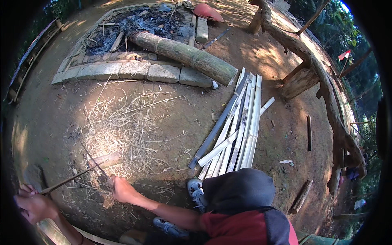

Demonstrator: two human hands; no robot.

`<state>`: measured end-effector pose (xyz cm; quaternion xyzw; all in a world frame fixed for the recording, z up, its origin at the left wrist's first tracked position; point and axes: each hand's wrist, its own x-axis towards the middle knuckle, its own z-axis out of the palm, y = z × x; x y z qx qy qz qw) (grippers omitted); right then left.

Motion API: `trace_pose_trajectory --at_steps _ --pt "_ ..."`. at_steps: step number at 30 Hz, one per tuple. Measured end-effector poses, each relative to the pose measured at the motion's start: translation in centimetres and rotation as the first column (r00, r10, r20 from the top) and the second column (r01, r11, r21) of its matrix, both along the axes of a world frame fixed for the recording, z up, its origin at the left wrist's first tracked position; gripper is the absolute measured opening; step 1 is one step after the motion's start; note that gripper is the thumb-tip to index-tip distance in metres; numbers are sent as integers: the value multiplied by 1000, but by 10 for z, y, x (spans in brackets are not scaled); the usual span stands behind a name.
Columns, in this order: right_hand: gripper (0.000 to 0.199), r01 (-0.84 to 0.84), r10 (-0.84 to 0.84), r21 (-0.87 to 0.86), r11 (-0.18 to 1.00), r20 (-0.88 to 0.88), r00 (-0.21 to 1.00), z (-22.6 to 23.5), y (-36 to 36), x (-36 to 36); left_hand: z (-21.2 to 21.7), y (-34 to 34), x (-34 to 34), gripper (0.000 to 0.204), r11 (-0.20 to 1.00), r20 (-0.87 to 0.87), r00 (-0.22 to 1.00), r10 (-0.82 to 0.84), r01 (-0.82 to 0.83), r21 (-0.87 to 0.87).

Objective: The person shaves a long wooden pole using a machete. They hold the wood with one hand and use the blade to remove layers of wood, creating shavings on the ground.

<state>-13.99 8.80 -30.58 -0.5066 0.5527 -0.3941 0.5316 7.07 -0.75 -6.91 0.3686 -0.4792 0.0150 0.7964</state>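
Note:
My left hand (33, 205) is at the lower left, closed around the near end of a thin bamboo strip (69, 179) that slants up to the right. My right hand (121, 190), reaching out from a red sleeve, grips what looks like a knife (98, 165), whose thin dark blade points up and left across the strip. A pale wood block (107, 159) lies on the dirt just beyond where they cross. Dry bamboo shavings (122, 122) are scattered on the ground behind it.
A bundle of split bamboo slats (239, 126) lies to the right, above my shoe (195, 190). A thick bamboo log (188, 55) rests on a stone border (134, 70) around an ash pit (130, 22). A gnarled timber rail (322, 81) runs along the right.

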Motion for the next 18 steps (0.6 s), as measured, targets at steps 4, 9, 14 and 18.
trace_pose_trajectory --at_steps 4,9,14,18 --pt "26 -35 43 -61 998 137 990 70 11 -7 6 13 5 18 997 146 986 78 -75 -26" --pt "33 -126 129 -29 992 173 976 85 10 -2 2 10 30 16 966 187 948 256 -258 -16" --pt "30 -73 85 -115 991 100 991 59 2 6 10 10 1 20 952 116 945 305 -304 -20" --pt "28 -123 133 -82 989 131 982 97 10 -2 12 12 21 32 974 53 973 223 -220 -47"
